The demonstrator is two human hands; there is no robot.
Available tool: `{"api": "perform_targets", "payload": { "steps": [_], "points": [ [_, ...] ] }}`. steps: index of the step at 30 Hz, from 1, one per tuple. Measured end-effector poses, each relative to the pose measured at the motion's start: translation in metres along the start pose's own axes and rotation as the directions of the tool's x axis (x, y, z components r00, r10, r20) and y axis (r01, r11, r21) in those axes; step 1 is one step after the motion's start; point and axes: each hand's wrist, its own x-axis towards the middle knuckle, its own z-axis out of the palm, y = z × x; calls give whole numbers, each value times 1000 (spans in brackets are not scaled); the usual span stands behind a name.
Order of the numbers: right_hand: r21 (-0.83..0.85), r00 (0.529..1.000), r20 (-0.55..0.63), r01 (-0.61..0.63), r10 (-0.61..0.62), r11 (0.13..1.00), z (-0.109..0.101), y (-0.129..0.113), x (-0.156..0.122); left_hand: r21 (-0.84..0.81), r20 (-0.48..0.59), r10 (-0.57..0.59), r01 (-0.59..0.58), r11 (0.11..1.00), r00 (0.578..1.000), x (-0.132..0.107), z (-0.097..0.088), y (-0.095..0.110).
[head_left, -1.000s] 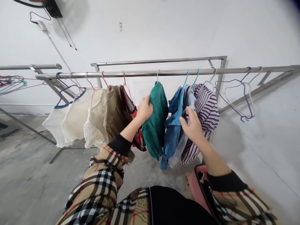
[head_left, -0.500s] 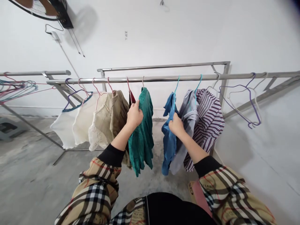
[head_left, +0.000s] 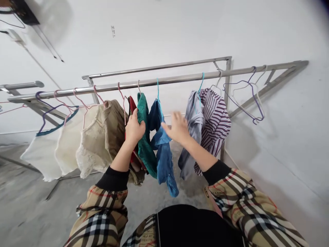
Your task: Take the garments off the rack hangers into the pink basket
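Fingers of the left hand (head_left: 133,129) close around a green garment (head_left: 146,151) under the steel rail (head_left: 154,81), while the open right hand (head_left: 177,127) spreads beside a blue shirt (head_left: 162,154), both hung from the rail to drape freely.

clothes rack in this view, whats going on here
A person is handling clothes hung on a steel rail. Their left hand grips a green top, and their open right hand is beside a blue denim shirt. A grey-blue shirt and a striped shirt hang to the right, a cream top and a tan garment to the left, and wire hangers hang at the far right.
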Motion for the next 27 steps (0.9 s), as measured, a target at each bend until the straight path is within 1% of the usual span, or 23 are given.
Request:
{"api": "perform_targets", "payload": {
  "steps": [1, 2, 3, 4, 5, 6, 7, 8, 10, 13, 15, 17, 20, 22, 23, 24, 25, 26, 27],
  "points": [
    [-43, 988, -142, -73, 66, 996, -9, 16, 4, -6, 2, 3, -3, 1000, 1000, -1, -1, -2],
    [-56, 953, -264, -172, 152, 983, -17, 35, 10, -9, 4, 9, -9, 1000, 1000, -2, -2, -4],
    [-37, 907, -339, -278, 250, 960, -24, 54, 15, -9, 6, 16, -16, 1000, 1000, -3, -3, -6],
    [0, 871, -353, -366, 343, 931, -29, 72, 21, -6, 7, 22, -22, 1000, 1000, -4, -3, -7],
    [44, 866, -287, -415, 410, 909, -32, 88, 26, -2, 9, 25, -25, 1000, 1000, -5, -4, -8],
    [78, 876, -192, -436, 443, 896, -33, 99, 30, 2, 14, 25, -25, 1000, 1000, -6, -5, -8],
    [96, 884, -113, -444, 453, 891, -32, 106, 33, 5, 20, 23, -23, 1000, 1000, -7, -5, -9],
    [101, 893, -50, -441, 447, 892, -29, 107, 34, 5, 26, 22, -22, 1000, 999, -7, -5, -8],
    [73, 909, 4, -415, 416, 907, -23, 96, 34, 0, 38, 30, -30, 1000, 999, -8, -6, -8],
    [6, 942, 65, -330, 329, 944, -13, 65, 30, -2, 35, 47, -47, 999, 998, -9, -6, -7],
    [-6, 959, 108, -262, 261, 965, -7, 46, 28, -1, 29, 48, -48, 999, 998, -10, -6, -6],
    [-2, 967, 129, -219, 218, 976, -2, 31, 27, -4, 29, 47, -47, 999, 998, -12, -7, -5],
    [17, 967, 194, -174, 168, 985, -2, 19, 24, -8, 32, 54, -54, 999, 998, -14, -7, -4],
    [25, 971, 217, -105, 97, 994, -12, 19, 21, -8, 24, 51, -50, 999, 998, -15, -8, -4],
    [8, 981, 183, -69, 66, 998, -20, 23, 20, -10, 17, 45, -45, 999, 999, -16, -8, -5],
    [-33, 993, 106, -53, 56, 998, -31, 30, 18, -16, 10, 37, -37, 999, 999, -17, -8, -6],
    [-92, 997, -14, -75, 74, 993, -43, 41, 17, -27, 2, 30, -30, 999, 1000, -18, -8, -7],
    [-152, 981, -156, -143, 119, 978, -57, 56, 16, -41, -5, 24, -24, 999, 1000, -20, -9, -9],
    [-193, 938, -296, -247, 183, 950, -70, 73, 16, -56, -13, 20, -21, 998, 1000, -22, -9, -10]
  ]
}}
